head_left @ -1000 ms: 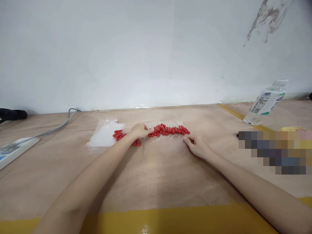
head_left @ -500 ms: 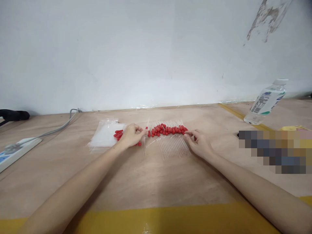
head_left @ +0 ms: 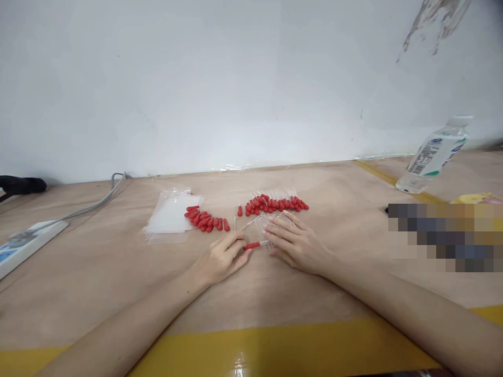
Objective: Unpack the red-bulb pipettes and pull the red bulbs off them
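A row of clear glass droppers with red rubber bulbs (head_left: 275, 204) lies on the wooden table (head_left: 251, 283). To its left is a loose pile of red bulbs (head_left: 206, 221). My left hand (head_left: 222, 257) pinches the red bulb end of one dropper (head_left: 255, 244). My right hand (head_left: 296, 243) holds the same dropper by its glass tube, fingers spread over the tubes below the row.
A stack of clear plastic bags (head_left: 171, 215) lies left of the loose bulbs. A white power strip (head_left: 27, 240) with a grey cable sits at the far left. A plastic water bottle (head_left: 434, 154) stands at the right. Yellow tape (head_left: 251, 351) runs along the near edge.
Both hands drew back toward me from the row and the pile, now meeting on a single dropper in front. The view tilted slightly down.
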{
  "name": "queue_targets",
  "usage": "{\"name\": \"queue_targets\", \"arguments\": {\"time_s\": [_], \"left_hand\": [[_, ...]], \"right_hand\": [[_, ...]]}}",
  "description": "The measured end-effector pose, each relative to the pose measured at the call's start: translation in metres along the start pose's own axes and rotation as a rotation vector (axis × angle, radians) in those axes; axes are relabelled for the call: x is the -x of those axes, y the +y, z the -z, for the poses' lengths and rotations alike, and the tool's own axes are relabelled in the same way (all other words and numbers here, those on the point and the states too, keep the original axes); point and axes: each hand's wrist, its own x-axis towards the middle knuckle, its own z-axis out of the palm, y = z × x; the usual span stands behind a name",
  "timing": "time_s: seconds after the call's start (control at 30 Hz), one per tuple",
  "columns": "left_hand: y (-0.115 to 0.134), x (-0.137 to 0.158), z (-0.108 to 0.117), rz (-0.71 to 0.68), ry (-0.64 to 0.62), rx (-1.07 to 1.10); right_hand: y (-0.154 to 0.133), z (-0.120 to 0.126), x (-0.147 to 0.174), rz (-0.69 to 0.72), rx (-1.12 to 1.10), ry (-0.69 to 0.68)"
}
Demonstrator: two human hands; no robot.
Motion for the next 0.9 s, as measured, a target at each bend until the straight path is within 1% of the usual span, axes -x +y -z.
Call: {"name": "queue_targets", "arguments": {"time_s": [0.07,0.13,0.2,0.27,0.4,0.53,0.63,0.8,0.9], "left_hand": [[0.003,-0.001,0.001,-0.004,0.0,0.009],[0.005,-0.002,0.002,0.04,-0.016,0.044],[0.008,-0.004,0.0,0.1,-0.032,0.089],[0.011,-0.007,-0.003,0.118,-0.05,0.118],[0.014,-0.009,-0.011,0.048,-0.059,0.128],[0.014,-0.007,-0.014,0.014,-0.029,0.124],[0.014,-0.006,-0.013,0.0,-0.039,0.136],[0.016,-0.007,-0.008,0.016,-0.118,0.166],[0.019,-0.008,-0.004,0.031,-0.138,0.206]], "right_hand": [[0.0,-0.005,0.001,-0.002,-0.026,0.045],[-0.001,-0.008,0.002,-0.007,-0.063,0.08],[-0.003,-0.01,0.002,-0.017,-0.103,0.091],[-0.005,-0.01,0.001,-0.02,-0.138,0.092],[-0.009,-0.008,0.0,-0.021,-0.163,0.097],[-0.009,-0.009,-0.001,-0.036,-0.161,0.044],[-0.009,-0.01,0.0,-0.001,-0.169,0.051],[-0.011,-0.007,0.0,0.074,-0.154,0.1],[-0.011,-0.003,0.0,0.13,-0.124,0.107]]}}
